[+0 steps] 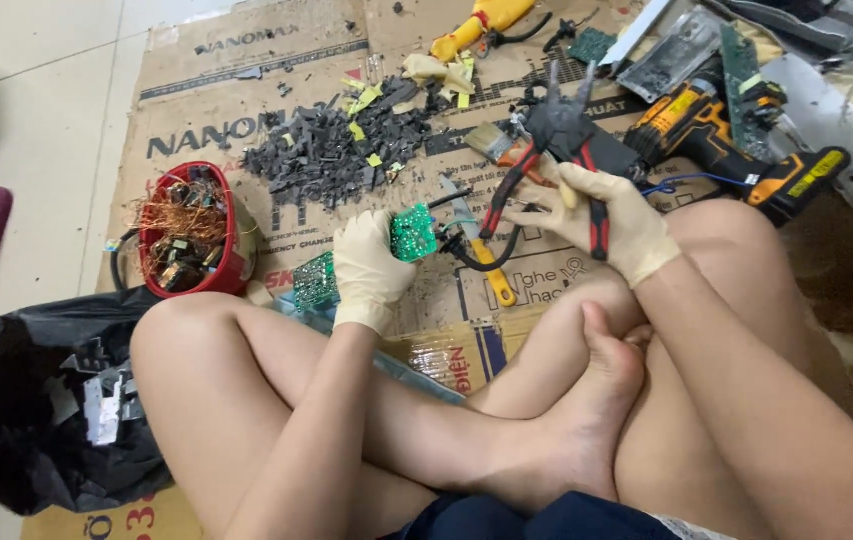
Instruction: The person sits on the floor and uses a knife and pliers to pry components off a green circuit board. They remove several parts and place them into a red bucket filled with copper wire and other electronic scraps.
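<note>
- A flattened cardboard sheet (247,90) is spread over the floor and fills the upper middle of the frame; the person's crossed bare legs are seen below it.
- A black plastic bag (17,400) with grey scrap inside is seen at the lower left.
- A yellow and black cordless drill (737,140) is laid at the upper right, among metal plates and boards.
- A pile of dark broken pieces (332,150) is scattered left of the upper centre.
- A red bowl (232,265) filled with copper wire is set at the left, just beside the knee.
- The right hand (617,225), gloved, is closed around red-handled pliers (557,140), whose jaws are pointed up and spread apart.
- The left hand (372,265), gloved, is seen near the centre with its fingers gripping a small green circuit board (414,233), from which black wires are trailing toward the pliers.
- A second green board (315,283) is lying just left of that hand.
</note>
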